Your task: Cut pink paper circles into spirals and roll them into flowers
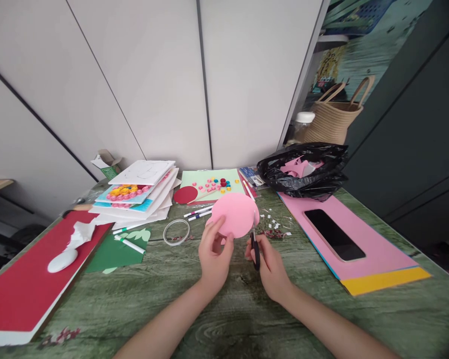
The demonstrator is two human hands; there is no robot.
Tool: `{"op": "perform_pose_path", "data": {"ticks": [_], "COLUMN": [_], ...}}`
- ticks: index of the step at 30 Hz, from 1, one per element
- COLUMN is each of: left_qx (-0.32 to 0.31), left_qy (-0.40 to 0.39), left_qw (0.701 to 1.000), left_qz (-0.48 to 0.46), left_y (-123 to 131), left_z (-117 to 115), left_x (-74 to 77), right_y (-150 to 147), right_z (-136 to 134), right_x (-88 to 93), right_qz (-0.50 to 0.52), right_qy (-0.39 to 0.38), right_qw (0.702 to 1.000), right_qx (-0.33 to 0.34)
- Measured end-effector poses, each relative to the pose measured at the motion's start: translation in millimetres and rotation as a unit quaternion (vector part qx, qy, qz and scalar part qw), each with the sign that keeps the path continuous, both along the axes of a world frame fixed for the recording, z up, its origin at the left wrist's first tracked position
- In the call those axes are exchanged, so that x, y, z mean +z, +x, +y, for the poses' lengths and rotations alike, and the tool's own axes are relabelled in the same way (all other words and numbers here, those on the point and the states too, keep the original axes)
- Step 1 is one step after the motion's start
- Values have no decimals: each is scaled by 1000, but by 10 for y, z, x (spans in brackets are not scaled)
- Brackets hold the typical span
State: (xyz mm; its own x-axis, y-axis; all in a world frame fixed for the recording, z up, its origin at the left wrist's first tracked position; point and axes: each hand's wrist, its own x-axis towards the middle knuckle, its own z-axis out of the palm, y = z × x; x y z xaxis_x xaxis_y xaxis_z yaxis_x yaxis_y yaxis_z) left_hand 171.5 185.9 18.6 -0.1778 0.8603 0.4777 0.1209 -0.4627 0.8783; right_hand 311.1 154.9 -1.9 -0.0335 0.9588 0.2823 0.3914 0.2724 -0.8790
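My left hand [216, 252] pinches the lower left edge of a pink paper circle [234, 214] between thumb and fingers, holding it up off the table. Black-handled scissors [256, 249] are in my right hand [270, 267], with fingers through the handles. Their blades point away from me and meet the circle's right edge, where a strip of pink paper curls outward. Behind the circle lie several markers [200, 213] and a pale green sheet [189, 178] with small coloured paper rolls on it. A red paper circle [186, 195] rests at that sheet's left corner.
At the left are a stack of papers [144, 174], a roll of tape [176, 232], green paper [108, 252] and red sheets [15, 279]. A phone [335, 235] lies on pink sheets [381, 259] at the right, below a black bag [273, 172] with pink scraps.
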Motion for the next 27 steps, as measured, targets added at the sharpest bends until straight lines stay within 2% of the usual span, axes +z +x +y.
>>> {"op": "perform_pose_path", "data": {"ticks": [15,27], "left_qx": [17,39], "left_qy": [13,0], "left_qw": [999,999], "left_qz": [37,31], "left_y": [-37,-58], "left_z": [28,37], "left_x": [18,21], "right_y": [-8,-4], "right_z": [-2,1], "right_x": [-7,-25], "right_qz": [-8,-11], "right_qy": [-2,-1], "right_qw": [1000,1000], "right_qx": [-1,13]}}
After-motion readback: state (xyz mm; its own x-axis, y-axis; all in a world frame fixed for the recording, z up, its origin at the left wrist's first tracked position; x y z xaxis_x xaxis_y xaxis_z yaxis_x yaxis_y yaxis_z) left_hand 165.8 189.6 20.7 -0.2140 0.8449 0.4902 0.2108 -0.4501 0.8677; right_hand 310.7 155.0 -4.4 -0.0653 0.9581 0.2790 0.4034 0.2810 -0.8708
